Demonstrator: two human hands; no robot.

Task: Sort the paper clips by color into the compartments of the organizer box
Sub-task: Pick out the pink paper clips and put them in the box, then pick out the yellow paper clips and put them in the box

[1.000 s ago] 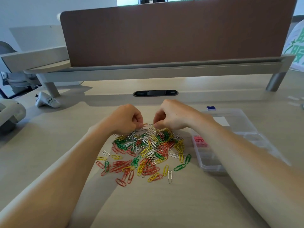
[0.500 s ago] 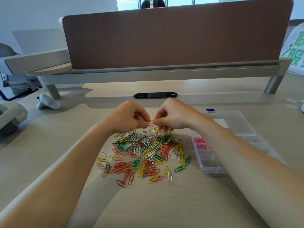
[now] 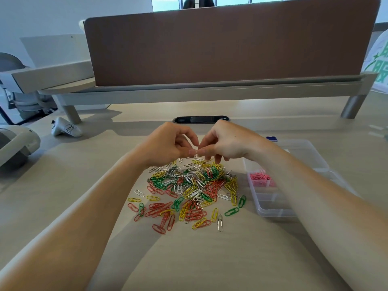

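Observation:
A pile of paper clips (image 3: pixel 190 190) in red, yellow, green and white lies spread on the desk in front of me. My left hand (image 3: pixel 168 143) and my right hand (image 3: pixel 225 141) meet just above the pile's far edge, fingertips pinched together on a small clip (image 3: pixel 195 151) whose color I cannot make out. The clear organizer box (image 3: pixel 270 211) sits to the right of the pile, partly hidden by my right forearm. One of its compartments holds pink clips (image 3: pixel 260 178).
A brown divider panel (image 3: pixel 226 43) on a grey rail closes off the desk's far side. A black cable port (image 3: pixel 200 119) lies just beyond my hands. A white controller (image 3: pixel 65 128) and a grey device (image 3: pixel 16 143) sit at the left.
Both hands have risen from the pile's far edge and now pinch a clip between them above it. The view has tilted up slightly.

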